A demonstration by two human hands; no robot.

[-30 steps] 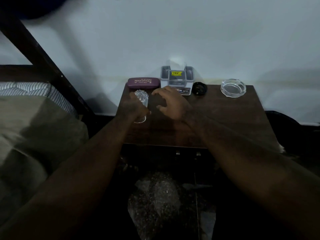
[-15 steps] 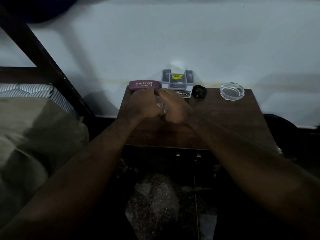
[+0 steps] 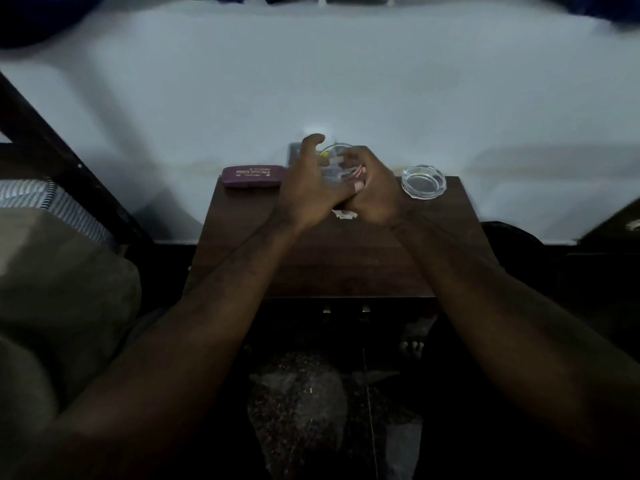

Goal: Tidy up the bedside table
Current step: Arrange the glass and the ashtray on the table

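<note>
A clear drinking glass [image 3: 335,160] is held up over the back of the dark wooden bedside table [image 3: 329,261]. My left hand [image 3: 306,190] grips its left side, thumb raised by the rim. My right hand [image 3: 375,192] curls round its right side, so both hands meet under the glass. Something thin and red-and-white shows through the glass by my right fingers; I cannot tell what it is. A maroon spectacle case [image 3: 252,175] lies at the back left corner. A round glass ashtray [image 3: 423,181] sits at the back right.
A grey organiser [image 3: 295,153] against the wall is mostly hidden behind my hands. A small white scrap [image 3: 344,215] lies on the table below my hands. A bed with a striped mattress [image 3: 41,199] and a dark frame stands at the left.
My right hand has closed onto the glass that my left hand held. Both hands have carried it up and toward the back of the table, in front of the organiser.
</note>
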